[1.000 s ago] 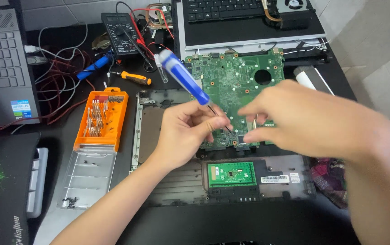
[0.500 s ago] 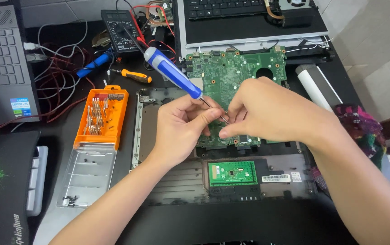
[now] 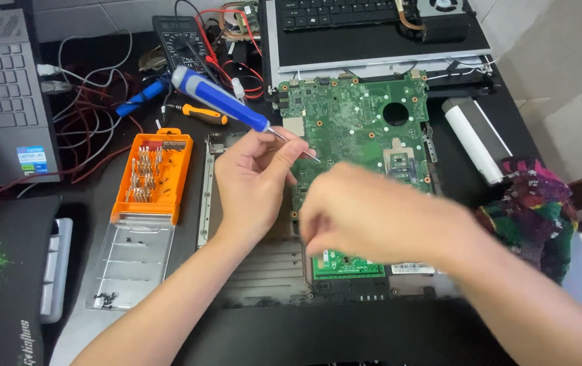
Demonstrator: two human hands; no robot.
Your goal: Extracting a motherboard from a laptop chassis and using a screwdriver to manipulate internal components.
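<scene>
Cluttered bench: left hand (image 3: 254, 179) clamps blue screwdriver (image 3: 220, 99) over green motherboard (image 3: 355, 125); right hand (image 3: 372, 217) blurred, grip unclear; keep your tip vertical.

The right hand (image 3: 372, 217) is smeared by motion blur, so its fingers cannot be told apart, and it hides the lower part of the green circuit board (image 3: 355, 118). The screwdriver (image 3: 226, 102) tip vanishes behind it. The grey laptop (image 3: 3, 95) is cut off at the left edge
</scene>
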